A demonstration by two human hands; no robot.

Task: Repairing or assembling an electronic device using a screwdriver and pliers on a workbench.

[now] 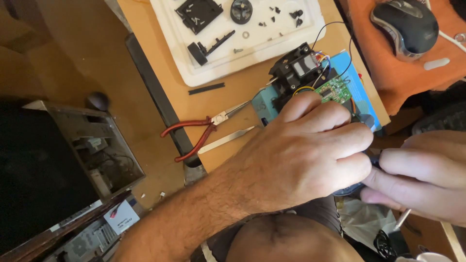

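Note:
My left hand (301, 155) is closed over a dark rounded part (348, 189) at the near edge of a small taken-apart device, and hides most of that part. The device has a black housing (293, 70), a green circuit board (334, 90), thin wires and a light blue base (361, 94). My right hand (427, 174) comes in from the right. Its fingertips pinch a small black piece (375, 160) right against my left fingers. A thin metal shaft (403, 219) sticks out below my right hand.
Red-handled pliers (194, 133) and metal tweezers (225, 140) lie on the wooden table left of the device. A white tray (180, 68) at the back holds black parts and screws. A computer mouse (405, 26) sits on an orange pad. An open metal case (87, 145) stands lower left.

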